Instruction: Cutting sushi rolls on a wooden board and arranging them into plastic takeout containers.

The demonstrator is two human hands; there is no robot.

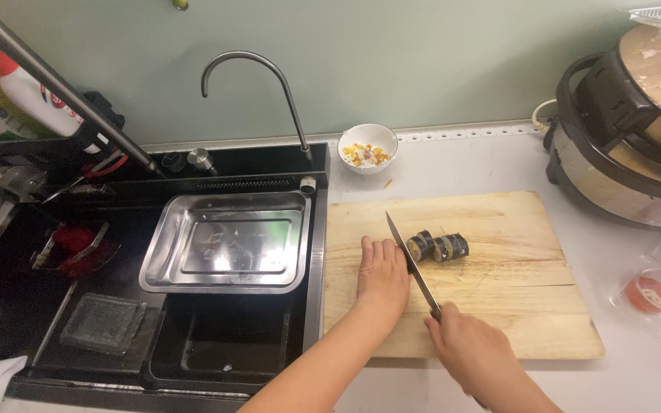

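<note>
On the wooden cutting board (499,306), a short rice roll (437,246) lies just right of the left hand (382,269), which rests flat with fingers together, touching the roll's left end. The right hand (464,348) is closed around the handle of a knife (411,264), its blade angled toward the far left and down between the left hand and the roll. Bare board stretches right and near of the roll. The board's left edge meets the sink (193,359), where a steel tray (227,241) sits. A small white bowl (367,147) stands beyond the far edge.
</note>
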